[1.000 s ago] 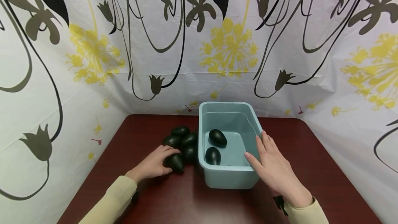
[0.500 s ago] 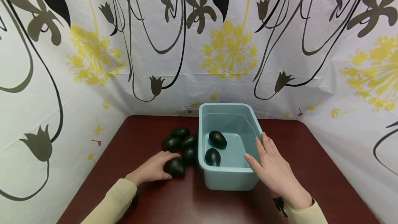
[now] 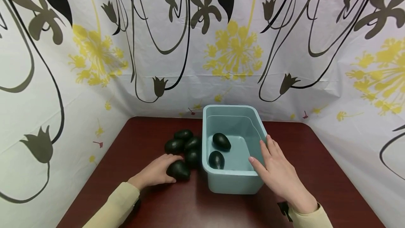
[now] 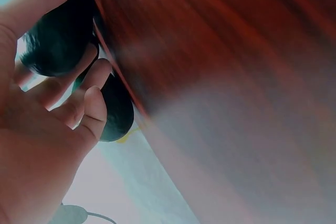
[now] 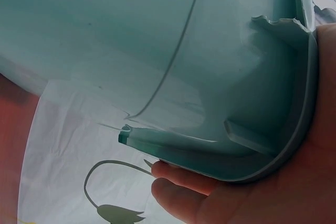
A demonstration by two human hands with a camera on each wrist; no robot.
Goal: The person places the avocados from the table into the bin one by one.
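On the table's left half, my left hand (image 3: 156, 171) holds a dark green avocado (image 3: 178, 171), thumb on the near side and fingers over the far side. Up close in the left wrist view, that avocado (image 4: 60, 32) sits between thumb and fingers, with another avocado (image 4: 118, 108) behind the fingertips. Several more avocados (image 3: 174, 146) are bunched just beyond, against the bin's left side. Two avocados (image 3: 221, 141) lie inside the light blue plastic bin (image 3: 232, 183). My right hand (image 3: 281, 171) rests on the bin's near right corner, fingers straight along the rim; the right wrist view shows the rim (image 5: 310, 87) against the palm.
The dark red-brown wooden table (image 3: 152, 210) has a rounded back edge. A white cloth (image 3: 190, 62) with flower patterns hangs behind it and along both sides. The bin stands upright near the back middle.
The avocado in my left hand has shifted slightly toward me and to the right, away from the bunch. My right hand stays on the bin.
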